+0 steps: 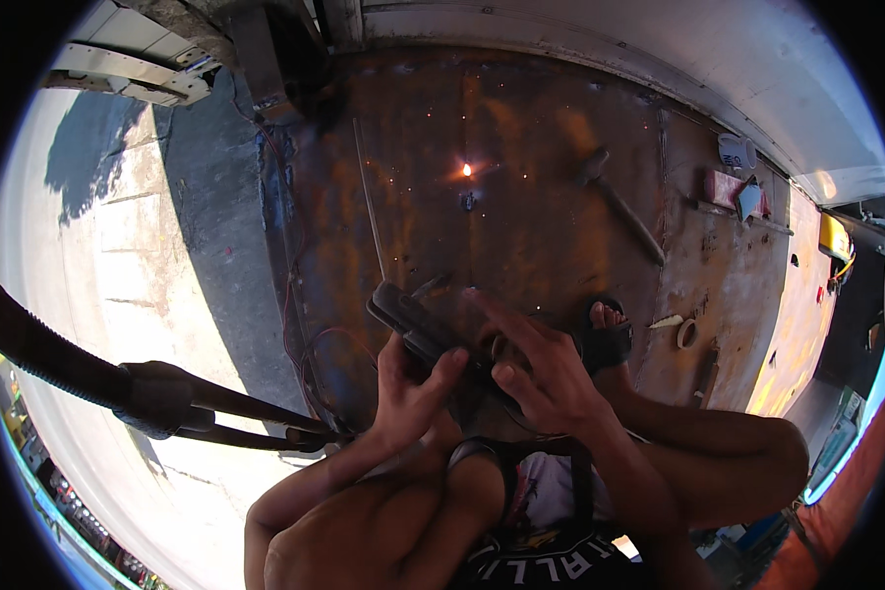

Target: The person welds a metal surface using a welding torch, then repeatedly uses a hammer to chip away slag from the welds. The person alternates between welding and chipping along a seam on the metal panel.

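The left hand [411,391] gripped a dark holder [403,310], its thin rod [370,202] left of the glowing spot [467,170]; whether the right hand [553,379] held anything was unclear. A steady wrist probably served best.

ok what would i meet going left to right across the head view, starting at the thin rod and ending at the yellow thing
Thin rod → glowing spot → hammer → ring → pink box → yellow thing
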